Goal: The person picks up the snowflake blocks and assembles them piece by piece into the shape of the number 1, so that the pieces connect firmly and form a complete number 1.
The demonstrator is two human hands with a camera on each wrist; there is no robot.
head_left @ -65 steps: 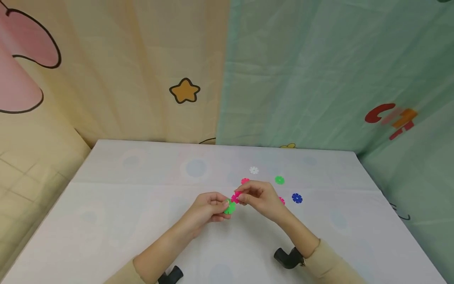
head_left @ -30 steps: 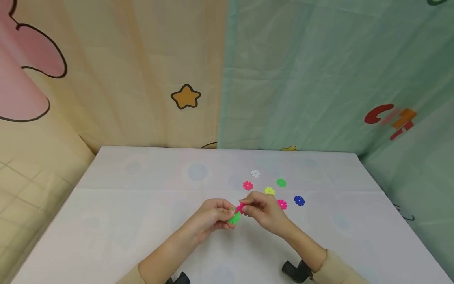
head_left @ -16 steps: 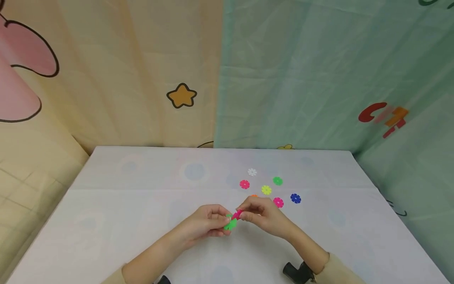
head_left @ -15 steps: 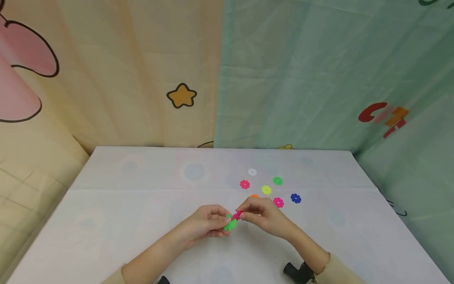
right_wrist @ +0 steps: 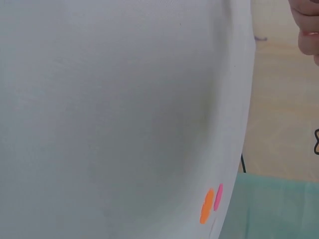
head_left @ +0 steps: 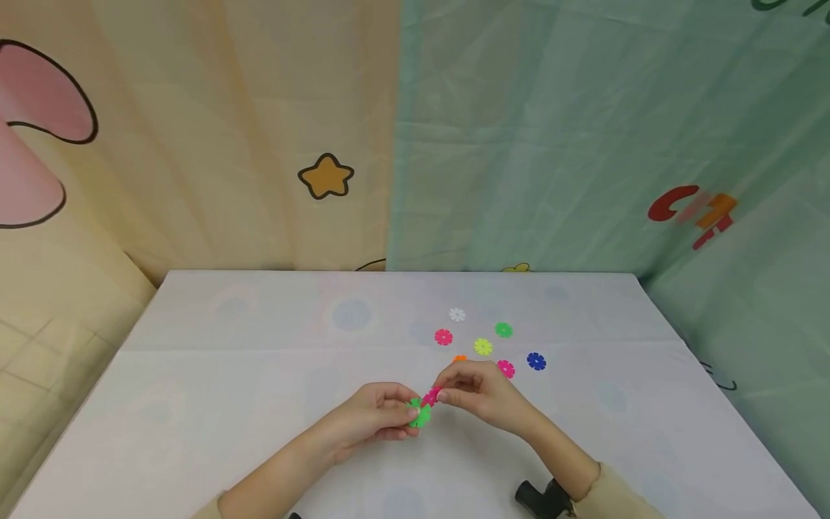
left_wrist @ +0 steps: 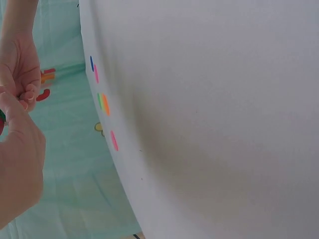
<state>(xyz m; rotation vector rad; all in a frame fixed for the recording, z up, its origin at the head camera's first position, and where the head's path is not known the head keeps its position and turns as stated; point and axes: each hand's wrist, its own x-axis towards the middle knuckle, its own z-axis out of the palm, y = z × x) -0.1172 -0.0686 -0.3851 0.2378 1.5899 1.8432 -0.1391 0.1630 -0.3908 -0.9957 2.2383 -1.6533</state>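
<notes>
On my feed the left hand (head_left: pixel 372 412) is pinching a green disc (head_left: pixel 424 417) in its fingers; beside it, touching, a pink disc (head_left: pixel 430 397) is sitting in the right hand's (head_left: pixel 478 390) pinch above the surface (head_left: pixel 227 404). Farther back are lying a loose pink disc (head_left: pixel 444 336), white disc (head_left: pixel 457 315), orange disc (head_left: pixel 460 357) partly blocked by that hand, yellow disc (head_left: pixel 483 347), loose green disc (head_left: pixel 503 329), second loose pink disc (head_left: pixel 506 369), blue disc (head_left: pixel 536 361). Hands are sitting nearer the body than two seconds ago, uncovering the yellow. I'm counting seven loose, two held.
</notes>
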